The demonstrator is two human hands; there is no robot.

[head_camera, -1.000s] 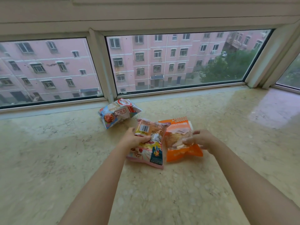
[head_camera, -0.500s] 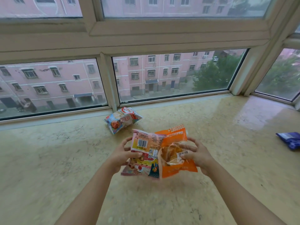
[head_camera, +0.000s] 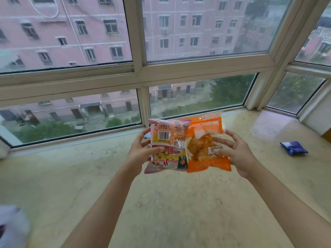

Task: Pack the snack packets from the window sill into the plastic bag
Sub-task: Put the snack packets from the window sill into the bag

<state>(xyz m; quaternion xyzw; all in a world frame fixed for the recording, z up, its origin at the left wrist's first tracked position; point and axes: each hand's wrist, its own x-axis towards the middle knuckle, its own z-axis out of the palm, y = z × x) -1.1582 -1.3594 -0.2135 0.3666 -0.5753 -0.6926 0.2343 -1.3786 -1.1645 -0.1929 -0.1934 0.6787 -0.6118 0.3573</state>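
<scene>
Your left hand [head_camera: 141, 154] grips the pink snack packet [head_camera: 167, 145] by its left edge, thumb curled across the front near the barcode and fingers wrapped behind. Your right hand [head_camera: 234, 154] holds the orange snack packet [head_camera: 206, 140] from its right side, thumb and fingers curled over the clear window where the fried pieces show. Both packets are lifted off the window sill [head_camera: 179, 203] and held upright in front of you, side by side — the pink one's right edge overlaps the orange one's left edge, so they touch along the middle.

A sliver of a blue packet [head_camera: 147, 135] peeks out behind your left fingers, low against the window frame; most of it is hidden, so you cannot tell more about it. A dark blue snack packet [head_camera: 293, 147] lies flat on the sill well to the right, apart from everything you hold.

At the lower left corner a blurred whitish plastic bag [head_camera: 12, 228] sits at the edge of view — its opening cannot be made out. The sill is pale marble-patterned stone, running under the windows [head_camera: 197, 29] that face a pink apartment block [head_camera: 80, 33].
</scene>
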